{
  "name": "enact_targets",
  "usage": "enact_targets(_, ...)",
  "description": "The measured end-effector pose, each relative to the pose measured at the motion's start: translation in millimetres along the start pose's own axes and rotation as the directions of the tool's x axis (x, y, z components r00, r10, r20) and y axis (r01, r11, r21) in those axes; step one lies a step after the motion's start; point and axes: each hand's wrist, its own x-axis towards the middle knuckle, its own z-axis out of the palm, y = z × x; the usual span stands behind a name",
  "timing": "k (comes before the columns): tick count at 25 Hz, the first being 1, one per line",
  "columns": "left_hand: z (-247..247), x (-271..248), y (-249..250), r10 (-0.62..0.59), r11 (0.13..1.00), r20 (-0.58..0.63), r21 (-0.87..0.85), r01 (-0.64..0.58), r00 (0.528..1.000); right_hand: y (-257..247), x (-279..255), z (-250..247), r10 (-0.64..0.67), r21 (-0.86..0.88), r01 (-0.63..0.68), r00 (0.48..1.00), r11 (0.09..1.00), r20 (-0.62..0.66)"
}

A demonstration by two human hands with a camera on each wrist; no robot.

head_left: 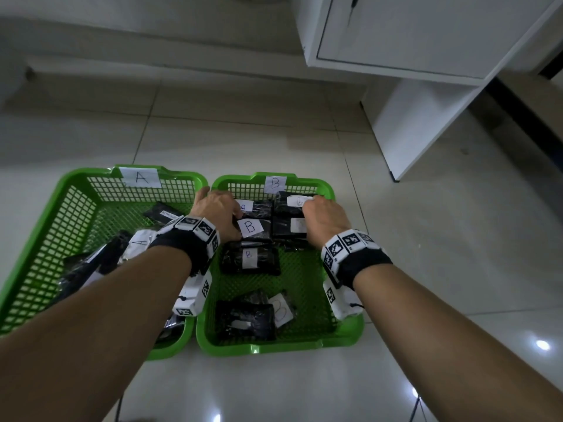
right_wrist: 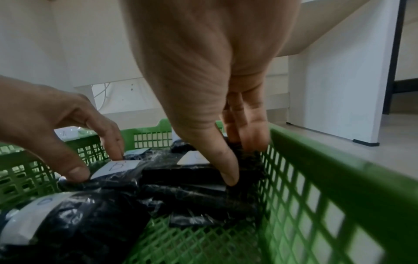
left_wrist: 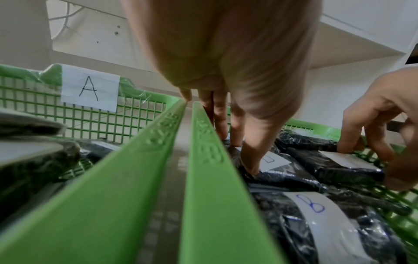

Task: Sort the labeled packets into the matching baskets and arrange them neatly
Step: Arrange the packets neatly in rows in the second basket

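Fingers (left_wrist: 220, 123) tip-down on labeled packets (head_left: 250, 228)

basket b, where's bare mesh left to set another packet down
Bare mesh lies right of the near packet, plus a strip between it and the middle packet. Far end is crowded: four far packets, left hand, right hand.

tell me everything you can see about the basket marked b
The basket marked B is green plastic with open lattice walls and floor and a solid rim. A paper label B is on its far wall. It sits on the tiled floor, side by side with basket A. Black packets lie inside; the left hand presses some, the right hand grips one.
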Motion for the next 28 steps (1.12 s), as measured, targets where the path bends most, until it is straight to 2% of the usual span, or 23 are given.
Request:
enact_targets(5,0.5,0.6,0.9,0.01,1.0,0.011,-0.01,-0.01,1.0,3.4,-2.7,6.1,-0.039,-0.019,0.04,0.999,0.999,0.032)
enact_targets(7,0.7,0.2,1.0,0.024,0.999,-0.032,-0.031,-0.025,0.999,0.4,-2.2,6.3,-0.072,-0.017,0.072,0.997,0.997,0.003)
enact_targets(9,-0.7,-4.2,3.1,0.07,0.993,-0.107,-0.088,-0.079,0.992,-7.7,-5.1,4.4,-0.087,0.037,0.087,0.996,0.996,-0.014)
enact_targets(11,-2.4,-11.6,11.2,0.154,0.964,-0.115,-0.202,-0.175,0.981,-17.5,-11.9,-0.5,-0.064,0.177,0.046,0.993,0.983,0.099)
enact_targets(13,-2.2,-24.8,25.1,0.285,0.919,-0.016,-0.278,-0.278,0.958,-24.7,-23.1,-0.7,-0.088,0.248,0.002,0.938,0.969,0.336)
enact_targets(15,-1.5,-37.1,39.2,0.372,0.902,0.184,-0.305,-0.307,0.91,-29.3,-34.9,7.2,-0.124,0.274,-0.022,0.854,0.961,0.505)
enact_targets(16,-0.6,-41.7,44.4,0.384,0.906,0.301,-0.306,-0.293,0.873,-31.5,-39.6,13.8,-0.14,0.29,-0.026,0.834,0.957,0.534)
enact_targets(18,4.9,-50.6,51.1,0.367,0.925,0.45,-0.271,-0.267,0.814,-36.3,-48.7,28.2,-0.161,0.306,-0.008,0.837,0.952,0.523)
enact_targets(21,10.8,-58.3,54.2,0.309,0.946,0.488,-0.251,-0.208,0.816,-40.7,-55.9,38.9,-0.19,0.282,0.055,0.858,0.958,0.478)
enact_targets(25,15.8,-57.9,54.4,0.304,0.951,0.513,-0.216,-0.222,0.803,-26.7,-47.6,18.3,-0.141,0.294,-0.034,0.821,0.955,0.554)
enact_targets(28,12.0,-57.2,51.4,0.321,0.947,0.542,-0.204,-0.248,0.777,-2.7,-37.8,-1.8,-0.119,0.38,-0.116,0.833,0.918,0.54)
